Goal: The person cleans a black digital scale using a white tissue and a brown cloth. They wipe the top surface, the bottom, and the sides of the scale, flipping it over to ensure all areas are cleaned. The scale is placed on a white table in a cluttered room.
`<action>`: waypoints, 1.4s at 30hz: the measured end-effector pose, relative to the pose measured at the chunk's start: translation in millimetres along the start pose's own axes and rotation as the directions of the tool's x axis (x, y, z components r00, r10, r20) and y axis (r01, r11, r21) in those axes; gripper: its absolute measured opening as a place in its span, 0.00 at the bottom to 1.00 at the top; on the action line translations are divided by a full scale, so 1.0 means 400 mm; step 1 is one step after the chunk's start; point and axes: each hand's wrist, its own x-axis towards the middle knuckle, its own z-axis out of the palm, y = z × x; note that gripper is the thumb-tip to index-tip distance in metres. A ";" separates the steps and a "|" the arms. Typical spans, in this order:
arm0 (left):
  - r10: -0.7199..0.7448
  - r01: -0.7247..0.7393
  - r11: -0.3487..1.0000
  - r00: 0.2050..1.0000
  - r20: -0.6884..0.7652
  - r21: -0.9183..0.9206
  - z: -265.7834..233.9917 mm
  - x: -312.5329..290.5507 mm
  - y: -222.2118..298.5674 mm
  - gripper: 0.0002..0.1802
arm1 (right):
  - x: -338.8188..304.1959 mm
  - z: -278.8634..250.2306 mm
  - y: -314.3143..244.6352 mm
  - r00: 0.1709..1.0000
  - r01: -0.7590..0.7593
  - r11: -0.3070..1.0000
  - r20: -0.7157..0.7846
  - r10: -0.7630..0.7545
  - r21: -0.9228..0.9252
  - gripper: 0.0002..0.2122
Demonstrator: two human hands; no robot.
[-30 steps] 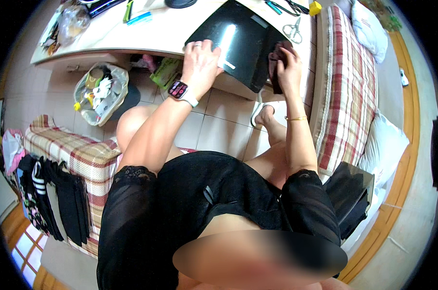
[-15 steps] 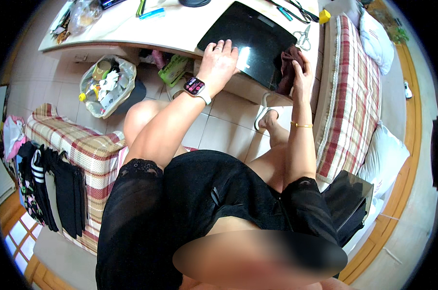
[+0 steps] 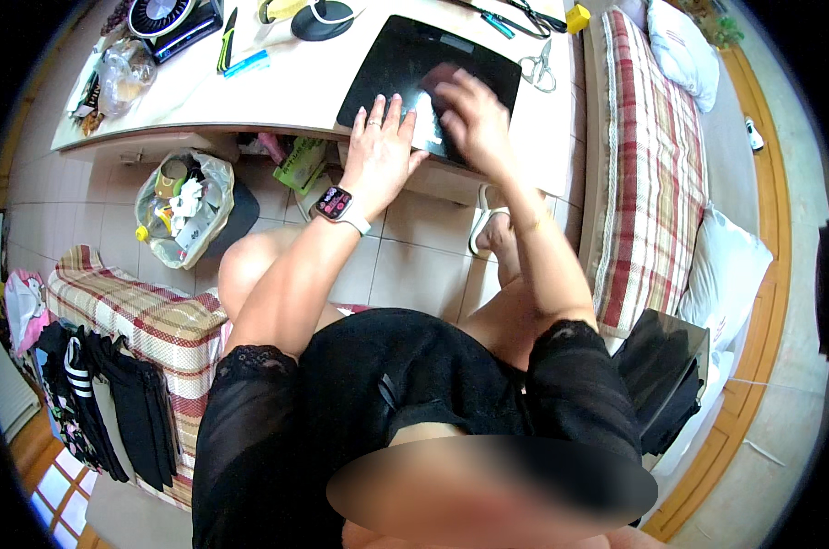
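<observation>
A flat, glossy black bathroom scale (image 3: 396, 69), square with a small grey window near its far edge, lies on the table's near side. My left hand (image 3: 380, 137) rests flat on its near left part, fingers stretched and spread. Over its middle is my right hand (image 3: 476, 123), smeared by motion, with fingers bent. A dark brown cloth (image 3: 443, 75) shows only as a blurred patch at those fingertips, against the black surface; most of it is hidden under the hand.
Grey scissors (image 3: 539, 69) lie right of the scale. A black round stand (image 3: 323, 22), a green-edged knife (image 3: 227, 41) and a plastic bag (image 3: 126, 75) are on the table (image 3: 295, 101). Below stands a lined trash bin (image 3: 185, 238); a plaid sofa (image 3: 657, 174) runs along the right.
My right hand has swept left with the brown cloth from the scale's right edge to its middle. My left hand stays on the scale, fingers more spread. The view has shifted.
</observation>
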 end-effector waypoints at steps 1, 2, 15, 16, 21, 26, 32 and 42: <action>0.015 -0.015 1.000 1.000 -0.001 0.003 -0.002 0.002 0.001 0.34 | 0.031 0.002 0.065 0.997 -0.020 1.000 -0.073 0.019 -0.023 0.20; 0.024 -0.023 0.999 1.000 -0.003 0.043 0.001 0.000 -0.002 0.34 | 0.068 -0.002 0.127 0.993 -0.112 0.993 -0.048 0.110 -0.044 0.20; 0.017 -0.016 0.999 0.999 -0.033 0.033 0.010 0.006 0.001 0.33 | -0.170 -0.091 -0.128 0.979 -0.068 0.985 0.179 0.096 -0.157 0.24; 0.007 -0.006 0.999 1.000 -0.028 0.033 0.006 0.008 0.003 0.33 | -0.160 -0.094 -0.117 0.982 -0.067 0.991 0.165 0.086 -0.118 0.23; 0.034 -0.033 0.999 0.998 -0.044 0.037 0.009 0.009 0.001 0.32 | 0.037 -0.016 0.160 0.993 -0.079 0.988 -0.102 0.066 -0.132 0.17; 0.075 -0.073 0.997 0.994 -0.084 0.035 0.014 0.020 -0.003 0.33 | 0.142 0.041 0.231 0.978 -0.206 0.933 -0.104 0.183 -0.295 0.19; 0.022 -0.021 0.999 0.999 -0.028 0.038 0.009 0.012 -0.011 0.34 | 0.004 0.020 -0.074 0.996 0.015 0.999 0.093 -0.011 -0.043 0.21; -0.043 0.042 0.999 0.999 0.033 0.018 -0.010 0.011 0.020 0.34 | 0.058 -0.001 0.185 0.978 -0.202 0.945 -0.002 0.208 -0.257 0.20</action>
